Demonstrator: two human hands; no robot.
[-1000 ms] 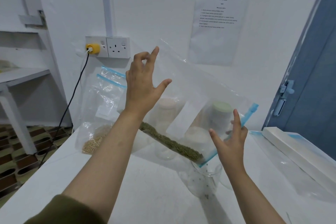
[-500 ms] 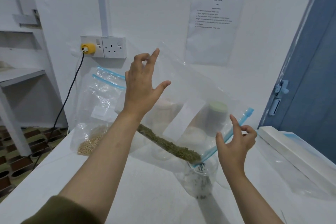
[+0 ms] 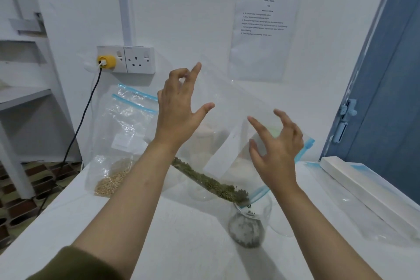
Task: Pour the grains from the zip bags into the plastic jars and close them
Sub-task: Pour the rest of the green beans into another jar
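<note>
A large clear zip bag [image 3: 231, 107] with a blue zip strip hangs tilted over the white table [image 3: 181, 245]. My left hand [image 3: 179, 111] pinches its raised upper corner. Green grains [image 3: 211, 182] lie in a line along the bag's low edge and run down to the mouth of a clear plastic jar [image 3: 247, 227], which has some green grains at its bottom. In front of the bag's right side is my right hand [image 3: 277, 152], fingers spread and gripping nothing. Whether it touches the plastic is unclear.
Two more zip bags [image 3: 127, 120] lean on the wall at the left, with pale yellow grains [image 3: 109, 183] in the front one. Jars, one with a green lid [image 3: 276, 130], show blurred through the held bag. A long white box [image 3: 354, 179] lies at the right; a wall socket [image 3: 138, 59] and black cable are behind.
My right hand has let go of the bag's blue zip edge and risen, fingers now spread. More green grains lie in the jar. My left hand still holds the corner up.
</note>
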